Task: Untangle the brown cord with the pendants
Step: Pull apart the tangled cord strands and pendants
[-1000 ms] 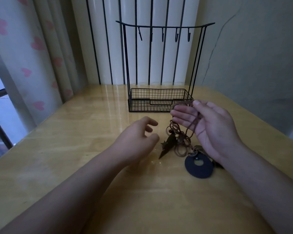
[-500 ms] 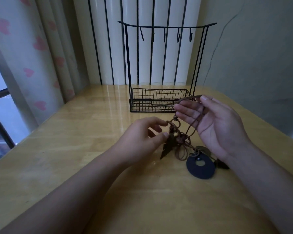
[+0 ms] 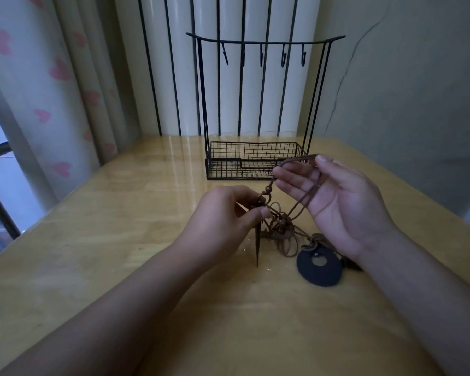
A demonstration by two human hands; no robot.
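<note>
Here the wooden table has bare surface on the near side and left. The wire basket rack behind shows nothing inside. The brown cord loops over the right hand, fingers spread, slanting down-left to a tangle. The left hand pinches a pointed pendant, tip toward the viewer; the round black pendant lies flat.

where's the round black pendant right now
In the head view, the round black pendant lies flat on the wooden table, just below the right hand and right of the tangled cord.

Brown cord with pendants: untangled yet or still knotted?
Still knotted: the thin brown cord bunches into looped coils between both hands, above the wooden table.
</note>
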